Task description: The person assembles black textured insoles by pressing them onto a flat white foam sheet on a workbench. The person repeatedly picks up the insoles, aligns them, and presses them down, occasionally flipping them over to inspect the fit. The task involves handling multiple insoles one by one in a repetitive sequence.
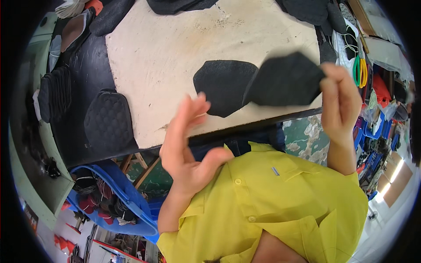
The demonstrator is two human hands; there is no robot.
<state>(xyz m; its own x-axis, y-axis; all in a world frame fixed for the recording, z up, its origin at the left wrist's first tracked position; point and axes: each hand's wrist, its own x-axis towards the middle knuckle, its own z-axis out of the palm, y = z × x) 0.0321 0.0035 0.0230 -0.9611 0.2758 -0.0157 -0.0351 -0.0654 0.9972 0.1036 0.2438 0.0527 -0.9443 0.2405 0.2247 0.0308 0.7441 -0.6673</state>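
My right hand (pixel 340 94) pinches the right edge of a dark, flat padded piece (pixel 285 81), raised over the table's right part and smeared by motion. A second black piece (pixel 223 85) with angled edges lies flat on the pale board; the held piece meets or overlaps its right side, and I cannot tell which. My left hand (pixel 186 144) is raised near the board's front edge, fingers up and thumb apart, holding nothing. Its fingertips are close to the lying piece's lower left corner. To the left, a quilted black piece (pixel 108 118) rests on the dark tabletop.
The pale board (pixel 149 65) covers most of the table. Stacked black pieces (pixel 55 94) stand at the far left, and more black pieces (pixel 180 5) lie along the back. A blue bin (pixel 131 193) with bundled items is below left. Yellow-handled scissors (pixel 363 72) are at right.
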